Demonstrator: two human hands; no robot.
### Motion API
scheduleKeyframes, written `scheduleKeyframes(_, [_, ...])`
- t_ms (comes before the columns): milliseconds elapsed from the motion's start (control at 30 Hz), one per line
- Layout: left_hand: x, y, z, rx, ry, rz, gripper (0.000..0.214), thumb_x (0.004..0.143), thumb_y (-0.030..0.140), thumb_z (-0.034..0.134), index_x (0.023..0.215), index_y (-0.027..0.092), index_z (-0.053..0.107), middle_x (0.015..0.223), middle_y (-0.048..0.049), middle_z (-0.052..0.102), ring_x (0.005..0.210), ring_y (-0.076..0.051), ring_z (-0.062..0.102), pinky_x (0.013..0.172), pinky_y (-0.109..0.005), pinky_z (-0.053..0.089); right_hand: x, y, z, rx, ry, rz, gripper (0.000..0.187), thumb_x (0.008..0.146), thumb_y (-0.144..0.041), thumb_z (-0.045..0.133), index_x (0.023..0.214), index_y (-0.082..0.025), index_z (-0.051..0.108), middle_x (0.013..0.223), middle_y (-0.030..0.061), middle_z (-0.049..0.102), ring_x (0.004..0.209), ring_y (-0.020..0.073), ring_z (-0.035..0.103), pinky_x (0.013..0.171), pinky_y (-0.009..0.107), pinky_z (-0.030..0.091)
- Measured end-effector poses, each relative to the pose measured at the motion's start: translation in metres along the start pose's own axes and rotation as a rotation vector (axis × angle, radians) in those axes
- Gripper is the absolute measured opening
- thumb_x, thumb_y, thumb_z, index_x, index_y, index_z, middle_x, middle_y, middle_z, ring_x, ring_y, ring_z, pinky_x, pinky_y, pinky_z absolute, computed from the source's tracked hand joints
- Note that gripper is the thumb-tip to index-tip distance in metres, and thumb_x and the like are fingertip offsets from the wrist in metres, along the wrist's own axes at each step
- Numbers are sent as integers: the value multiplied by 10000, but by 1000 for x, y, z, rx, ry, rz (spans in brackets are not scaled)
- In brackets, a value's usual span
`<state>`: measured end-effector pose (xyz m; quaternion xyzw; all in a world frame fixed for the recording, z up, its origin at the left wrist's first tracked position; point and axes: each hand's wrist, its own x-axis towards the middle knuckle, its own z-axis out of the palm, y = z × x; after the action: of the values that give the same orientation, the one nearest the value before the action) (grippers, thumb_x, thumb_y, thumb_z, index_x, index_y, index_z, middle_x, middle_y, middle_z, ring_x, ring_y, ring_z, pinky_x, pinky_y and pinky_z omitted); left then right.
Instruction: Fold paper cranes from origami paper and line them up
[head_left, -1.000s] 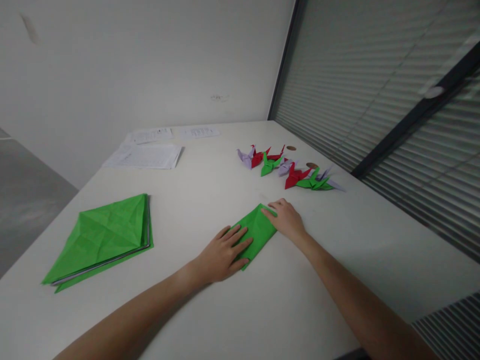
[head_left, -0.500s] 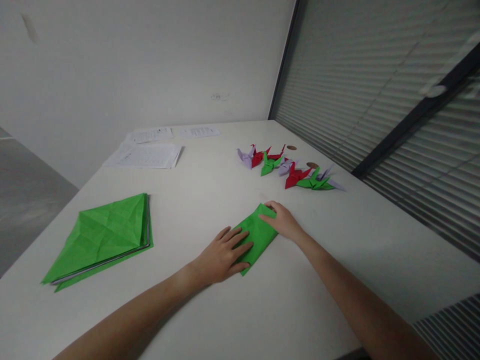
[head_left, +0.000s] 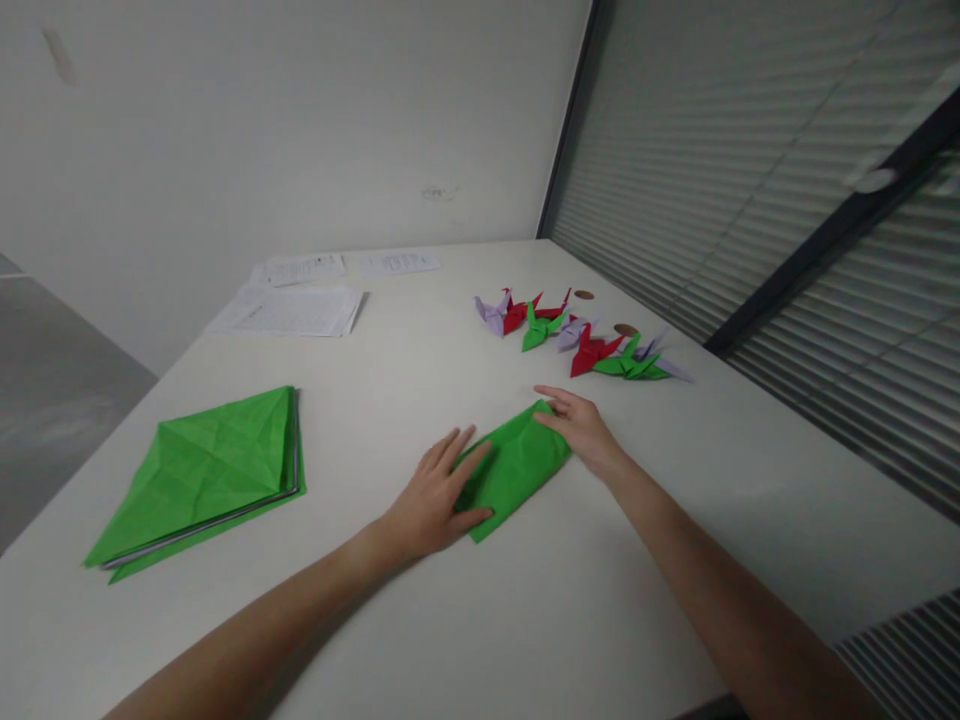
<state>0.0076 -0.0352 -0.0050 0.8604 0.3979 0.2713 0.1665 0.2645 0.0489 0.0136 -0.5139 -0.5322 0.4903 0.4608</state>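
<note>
One view, head camera: both hands rest on one folded green paper (head_left: 517,465) that lies flat on a white table (head_left: 525,620).
Left hand (head_left: 435,500): open and flat, fingers spread, gripping nothing; fingers and thumb lie over the paper's near-left end.
Right hand (head_left: 585,430): open, fingers stretched out, pressing on the paper's far-right corner; it holds nothing.
Paper's place: between the two hands and under the fingers of both, running from the left thumb up and rightward to the right palm.
Handling, as I judge it: thin, light and limp, in several layers; likely to slide on the smooth top, crease at a touch, tear if tugged, and spring up at its folds unless pinned.
Where to take hold, as I judge it: pinch a free corner or edge, either the far tip by the right fingertips or the near corner below the left thumb, with the other hand pinning.
Left of the left hand: a stack of green sheets (head_left: 210,470), well apart.
Beyond the right hand: paper cranes (head_left: 577,340) in red, green and lilac, near but not touching.
Far beyond the left hand: printed pages (head_left: 292,310).
</note>
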Motion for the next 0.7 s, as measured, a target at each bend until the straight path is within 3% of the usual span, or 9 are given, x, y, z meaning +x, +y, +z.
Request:
scheduleKeyframes(67, [5,-10,-2,-210,233,-218,911,773,375,728,1498,230,196,1537,-197,275,1412,-322,296,1111,-531,323,-4,-7,4,126,6,-54,561,600,-339,806,1126,-203,669,829,0,707,721,153,659,692,296,524])
scheduleKeyframes(133, [12,-17,-9,-503,426,-437,957,724,383,765,1489,247,206,1474,-207,379,1288,-305,473,1017,-490,436,-8,-12,10,223,19,-79,503,598,-338,814,1072,-221,695,834,-11,715,717,143,658,707,289,528])
scheduleKeyframes(233, [21,-21,-24,-938,493,-646,802,690,408,788,1376,173,446,1105,-149,663,924,-220,659,815,-374,537,-12,-17,17,312,43,-66,423,563,-349,835,949,-220,723,793,-14,718,688,147,657,704,299,540])
scheduleKeyframes(300, [25,-17,-32,-1078,496,-681,569,651,424,811,1103,112,662,874,-97,695,764,-175,644,705,-304,526,-14,-17,20,340,57,-48,394,536,-363,849,880,-217,723,775,-12,720,674,154,657,692,305,545])
scheduleKeyframes(400, [27,-9,-37,-1123,559,-686,374,583,408,849,775,116,716,730,-47,675,665,-134,590,608,-244,474,-16,-16,24,348,55,2,338,558,-423,840,782,-208,707,712,-11,709,621,159,644,647,310,544])
scheduleKeyframes(700, [29,-5,-38,-1059,758,-675,336,590,431,830,727,140,733,661,-4,649,583,-101,517,544,-218,394,-18,-13,28,296,160,-41,362,576,-503,820,716,-198,684,641,-10,685,578,169,621,587,312,528])
